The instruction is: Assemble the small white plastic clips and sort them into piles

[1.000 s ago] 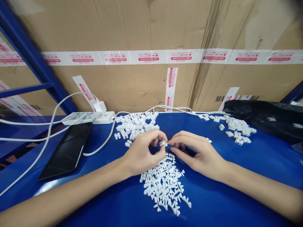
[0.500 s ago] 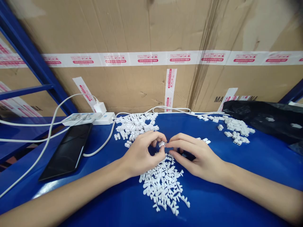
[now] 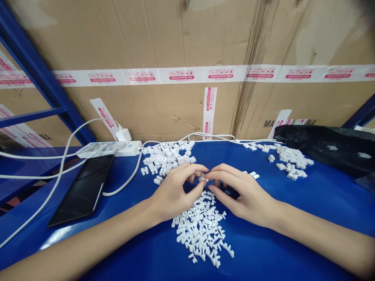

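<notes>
Between thumb and fingers, my left hand (image 3: 178, 191) holds a small white plastic piece (image 3: 202, 178) above the blue table. My right hand (image 3: 244, 193) is just to its right, its index fingertip close to the piece and its thumb apart from the index finger; its other fingers are partly hidden. Below the hands lies a pile of small branched white parts (image 3: 202, 230). Behind my left hand is a heap of white block-shaped pieces (image 3: 168, 156). A few more white pieces (image 3: 254, 175) lie behind my right hand.
A black phone (image 3: 83, 189) and a white power strip (image 3: 109, 148) with cables are at the left. More white blocks (image 3: 293, 158) lie at the right beside a black plastic bag (image 3: 319, 146). Cardboard boxes (image 3: 152, 105) stand behind the blue table (image 3: 137, 249).
My right index finger has drawn slightly away from the white piece, and its thumb and index finger are a little farther apart. The view has shifted slightly.
</notes>
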Demonstrator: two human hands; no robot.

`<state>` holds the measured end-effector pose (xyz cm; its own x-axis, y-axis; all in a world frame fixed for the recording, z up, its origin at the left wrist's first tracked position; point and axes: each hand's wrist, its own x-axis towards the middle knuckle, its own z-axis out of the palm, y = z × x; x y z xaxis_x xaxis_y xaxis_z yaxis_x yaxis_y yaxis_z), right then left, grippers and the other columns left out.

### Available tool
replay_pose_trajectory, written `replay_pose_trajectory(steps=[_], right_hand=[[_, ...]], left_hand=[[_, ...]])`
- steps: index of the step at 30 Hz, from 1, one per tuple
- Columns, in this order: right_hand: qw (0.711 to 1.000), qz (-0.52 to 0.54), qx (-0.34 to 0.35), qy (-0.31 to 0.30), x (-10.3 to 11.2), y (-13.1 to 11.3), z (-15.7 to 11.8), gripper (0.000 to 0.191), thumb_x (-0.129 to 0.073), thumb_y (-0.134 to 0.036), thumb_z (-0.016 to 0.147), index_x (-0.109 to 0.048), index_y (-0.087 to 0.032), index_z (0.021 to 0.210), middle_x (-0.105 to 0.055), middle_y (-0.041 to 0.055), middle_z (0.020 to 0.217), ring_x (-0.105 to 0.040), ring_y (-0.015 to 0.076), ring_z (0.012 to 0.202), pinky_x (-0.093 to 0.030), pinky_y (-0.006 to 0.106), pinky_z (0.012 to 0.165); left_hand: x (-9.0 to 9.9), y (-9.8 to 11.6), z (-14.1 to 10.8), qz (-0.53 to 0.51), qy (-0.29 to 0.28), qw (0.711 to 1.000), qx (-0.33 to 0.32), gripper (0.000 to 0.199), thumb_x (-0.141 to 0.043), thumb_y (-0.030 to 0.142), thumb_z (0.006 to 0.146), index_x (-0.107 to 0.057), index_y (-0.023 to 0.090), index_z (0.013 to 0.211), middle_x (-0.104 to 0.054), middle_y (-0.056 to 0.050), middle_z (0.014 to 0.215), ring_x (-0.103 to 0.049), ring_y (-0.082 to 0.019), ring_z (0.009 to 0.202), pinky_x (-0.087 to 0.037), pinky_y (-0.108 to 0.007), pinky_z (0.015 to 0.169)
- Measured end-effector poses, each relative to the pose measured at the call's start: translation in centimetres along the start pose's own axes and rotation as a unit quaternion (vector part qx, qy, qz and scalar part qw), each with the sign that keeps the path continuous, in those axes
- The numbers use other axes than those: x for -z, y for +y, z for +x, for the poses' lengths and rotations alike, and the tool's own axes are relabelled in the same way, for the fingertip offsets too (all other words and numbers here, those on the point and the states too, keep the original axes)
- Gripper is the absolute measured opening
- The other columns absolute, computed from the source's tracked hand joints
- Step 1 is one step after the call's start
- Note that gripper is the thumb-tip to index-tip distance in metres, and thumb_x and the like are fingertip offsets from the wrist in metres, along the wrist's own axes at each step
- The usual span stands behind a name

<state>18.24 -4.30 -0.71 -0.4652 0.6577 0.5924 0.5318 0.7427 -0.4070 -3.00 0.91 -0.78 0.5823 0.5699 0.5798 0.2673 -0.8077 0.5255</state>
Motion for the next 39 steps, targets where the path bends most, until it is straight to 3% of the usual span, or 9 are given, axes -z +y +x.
replay_pose_trajectory(steps=[6,13,19,25,31,35,39], right_hand=[[1.000,-0.003,-0.001,0.000,0.0,-0.1,0.1,0.029,-0.054,-0.016,0.096,-0.062,-0.021,0.124,-0.065,0.0104,0.112,-0.065,0.0181,0.092,-0.058,0.031,0.074],[1.000,0.016,-0.011,-0.006,0.1,-0.1,0.1,0.028,-0.054,-0.014,0.096,-0.062,-0.022,0.122,-0.064,0.0097,0.114,-0.063,0.0148,0.083,-0.057,0.030,0.072],[1.000,0.005,-0.007,0.013,0.2,-0.1,0.3,0.019,-0.054,-0.015,0.096,-0.066,-0.020,0.110,-0.064,0.0092,0.109,-0.063,0.0178,0.093,-0.057,0.032,0.078],[0.994,-0.096,-0.003,0.058,1.0,1.5,0.5,0.016,-0.054,-0.018,0.097,-0.068,-0.020,0.106,-0.065,0.0099,0.108,-0.063,0.0214,0.099,-0.054,0.040,0.088],[0.943,-0.285,-0.149,0.084,2.5,5.9,0.1,0.029,-0.057,-0.037,0.096,-0.067,-0.019,0.117,-0.058,0.0153,0.129,-0.055,0.0342,0.124,-0.046,0.056,0.101],[0.921,-0.301,-0.242,0.059,3.0,8.0,-0.1,0.046,-0.054,-0.049,0.096,-0.063,-0.018,0.129,-0.053,0.0188,0.139,-0.050,0.0366,0.132,-0.043,0.057,0.105],[0.897,-0.326,-0.292,0.053,3.4,9.0,0.0,0.048,-0.051,-0.044,0.098,-0.059,-0.016,0.135,-0.049,0.0205,0.146,-0.043,0.0354,0.139,-0.033,0.058,0.113]], left_hand=[[0.1,0.2,0.0,0.003,-0.006,1.000,-0.005,0.017,-0.061,0.018,0.091,-0.063,0.019,0.108,-0.062,-0.001,0.085,-0.057,-0.014,0.079,-0.048,-0.030,0.076],[0.2,0.5,0.0,0.002,0.002,1.000,-0.010,0.020,-0.061,0.016,0.088,-0.063,0.018,0.108,-0.060,-0.001,0.082,-0.057,-0.014,0.078,-0.048,-0.031,0.075],[0.4,0.5,0.2,0.026,0.019,0.999,-0.039,0.013,-0.057,0.013,0.089,-0.067,0.019,0.094,-0.061,-0.001,0.076,-0.055,-0.015,0.075,-0.046,-0.032,0.075],[0.5,-0.1,0.4,0.107,0.041,0.990,-0.088,0.012,-0.057,0.018,0.094,-0.068,0.019,0.098,-0.071,-0.002,0.087,-0.061,-0.017,0.083,-0.045,-0.035,0.082],[2.3,-1.3,0.8,0.283,0.065,0.949,-0.124,0.013,-0.057,0.020,0.097,-0.069,0.021,0.102,-0.076,-0.002,0.101,-0.066,-0.019,0.093,-0.036,-0.044,0.098],[4.0,-3.0,0.9,0.361,0.070,0.926,-0.089,0.017,-0.053,0.020,0.099,-0.069,0.020,0.099,-0.077,-0.004,0.101,-0.067,-0.023,0.094,-0.031,-0.050,0.102],[4.5,-4.2,0.9,0.384,0.077,0.919,-0.048,0.020,-0.050,0.019,0.097,-0.070,0.020,0.098,-0.076,-0.006,0.100,-0.065,-0.025,0.098,-0.029,-0.053,0.105]])
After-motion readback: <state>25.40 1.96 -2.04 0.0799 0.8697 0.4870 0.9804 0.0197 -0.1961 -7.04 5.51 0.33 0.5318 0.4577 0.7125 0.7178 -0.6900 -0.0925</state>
